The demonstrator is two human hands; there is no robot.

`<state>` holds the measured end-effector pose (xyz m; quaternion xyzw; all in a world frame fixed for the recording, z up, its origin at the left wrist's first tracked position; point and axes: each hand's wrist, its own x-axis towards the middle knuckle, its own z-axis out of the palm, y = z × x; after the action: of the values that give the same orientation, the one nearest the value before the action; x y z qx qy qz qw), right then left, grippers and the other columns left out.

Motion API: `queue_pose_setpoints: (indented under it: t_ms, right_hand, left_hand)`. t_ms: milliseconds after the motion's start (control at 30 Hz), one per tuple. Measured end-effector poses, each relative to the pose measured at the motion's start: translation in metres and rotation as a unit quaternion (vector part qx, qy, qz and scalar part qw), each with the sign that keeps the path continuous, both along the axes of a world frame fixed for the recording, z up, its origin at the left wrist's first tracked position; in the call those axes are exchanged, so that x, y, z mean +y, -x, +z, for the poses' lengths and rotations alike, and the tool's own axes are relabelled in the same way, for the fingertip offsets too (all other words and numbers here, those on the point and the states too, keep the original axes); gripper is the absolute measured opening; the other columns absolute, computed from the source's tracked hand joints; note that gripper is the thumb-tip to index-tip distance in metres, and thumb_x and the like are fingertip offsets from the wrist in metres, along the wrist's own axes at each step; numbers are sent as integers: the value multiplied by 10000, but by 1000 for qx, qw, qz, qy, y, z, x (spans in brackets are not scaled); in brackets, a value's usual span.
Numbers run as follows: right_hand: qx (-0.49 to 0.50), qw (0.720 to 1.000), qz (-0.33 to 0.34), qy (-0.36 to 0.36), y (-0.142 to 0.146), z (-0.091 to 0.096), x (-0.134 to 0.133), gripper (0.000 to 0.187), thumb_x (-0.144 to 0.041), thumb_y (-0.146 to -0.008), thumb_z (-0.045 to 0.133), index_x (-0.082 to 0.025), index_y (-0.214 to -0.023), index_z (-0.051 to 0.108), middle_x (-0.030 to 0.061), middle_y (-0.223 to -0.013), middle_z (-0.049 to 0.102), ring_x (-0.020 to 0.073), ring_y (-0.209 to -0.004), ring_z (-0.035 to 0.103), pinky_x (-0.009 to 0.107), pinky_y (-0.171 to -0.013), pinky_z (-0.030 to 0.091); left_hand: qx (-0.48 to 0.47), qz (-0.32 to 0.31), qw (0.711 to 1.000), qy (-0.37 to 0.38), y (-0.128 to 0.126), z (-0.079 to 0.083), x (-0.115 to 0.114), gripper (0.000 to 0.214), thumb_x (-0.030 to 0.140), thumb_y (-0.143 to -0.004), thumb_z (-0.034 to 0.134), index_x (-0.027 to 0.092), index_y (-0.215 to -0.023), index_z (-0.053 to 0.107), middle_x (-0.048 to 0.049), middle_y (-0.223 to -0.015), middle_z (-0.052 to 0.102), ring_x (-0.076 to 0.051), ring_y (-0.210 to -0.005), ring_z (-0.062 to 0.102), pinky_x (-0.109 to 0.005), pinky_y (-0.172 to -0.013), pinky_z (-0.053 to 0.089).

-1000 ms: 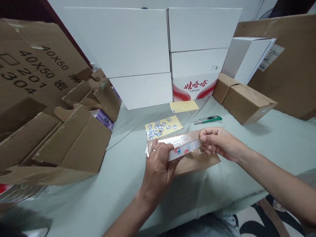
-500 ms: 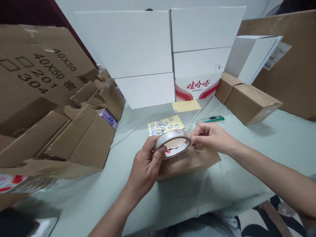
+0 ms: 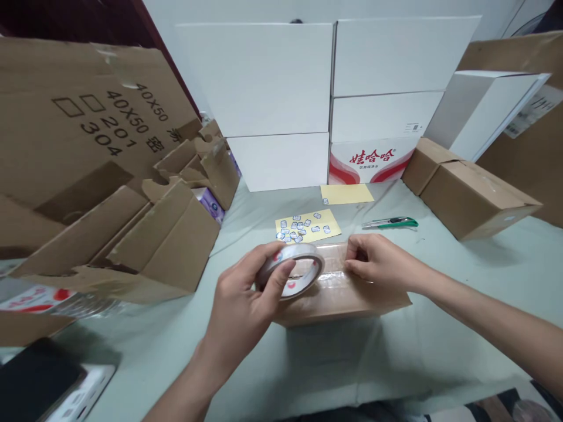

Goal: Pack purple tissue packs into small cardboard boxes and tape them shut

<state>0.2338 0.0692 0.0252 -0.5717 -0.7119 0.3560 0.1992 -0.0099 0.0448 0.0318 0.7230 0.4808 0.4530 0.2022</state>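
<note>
**A parcel-packing and dispatch corner**

Plain white cardboard cartons [image 3: 264,76] stand stacked along the back; open brown corrugated boxes [image 3: 88,146] crowd the left; a pale green cloth-covered worktop [image 3: 440,351] carries a small brown cardboard parcel [image 3: 347,299], a green-handled utility knife [image 3: 391,223] and a yellow sheet of small stickers [image 3: 308,227]; a roll of clear packing tape [image 3: 290,272] is held at the parcel.

A parcel [image 3: 347,299] is lying midway along the worktop's [image 3: 440,351] near edge. The left hand [image 3: 240,310] is holding a tape roll [image 3: 290,271] over its left end, and the right hand [image 3: 378,264] is resting on top. A sticker sheet [image 3: 308,227] is lying behind it, with a knife [image 3: 391,223] to the sheet's right. Stacked boxes [image 3: 264,82] are lining the far edge, and cartons [image 3: 109,193] the left.
</note>
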Motion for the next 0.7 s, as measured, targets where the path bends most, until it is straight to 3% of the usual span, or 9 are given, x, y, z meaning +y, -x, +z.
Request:
queue_pose_setpoints:
  t_ms: [67, 167, 333, 533, 700]
  right_hand:
    - [-28, 999, 4, -15, 3, 3, -2, 166, -97, -778, 582, -203, -675, 507, -15, -676, 598, 136, -634, 498, 264, -588, 319]
    - [-91, 995, 19, -46, 8, 6, -5, 222, -69, -791, 540, -209, -658, 431, -24, -645, 557, 132, -610, 451, 278, -581, 264]
    - [-159, 985, 45, -57, 9, 11, -4, 226, -89, -820, 505, -213, -665, 398, -16, -649, 561, 135, -604, 456, 283, -562, 245]
    - [-184, 980, 64, -45, 9, 13, 2, 200, -99, -825, 510, -214, -682, 430, -1, -670, 589, 148, -628, 483, 288, -565, 261]
    - [-182, 980, 61, -45, 9, 14, 3, 192, -115, -821, 515, -211, -669, 446, -2, -673, 601, 143, -614, 481, 292, -556, 266]
  left_hand:
    - [90, -2, 994, -65, -1, 8, -4, 179, 322, -940, 599, 188, -1003, 699, -25, -908, 766, -147, -737, 704, -221, -665, 511]
    - [196, -34, 975, -102, -10, 20, -6, 171, 262, -970, 535, 177, -959, 683, -26, -845, 754, -163, -673, 699, -251, -588, 482]
    - [317, -56, 945, -54, -27, 34, 6, 176, 260, -924, 580, 195, -770, 634, -22, -698, 709, -196, -538, 635, -295, -478, 371]
    - [374, -89, 923, 25, -28, 45, 19, 250, 297, -901, 573, 222, -662, 564, -10, -608, 636, -166, -479, 525, -287, -478, 302]
    - [363, -81, 927, 35, -24, 42, 18, 186, 303, -909, 554, 218, -766, 637, -30, -695, 696, -202, -559, 602, -297, -519, 350]
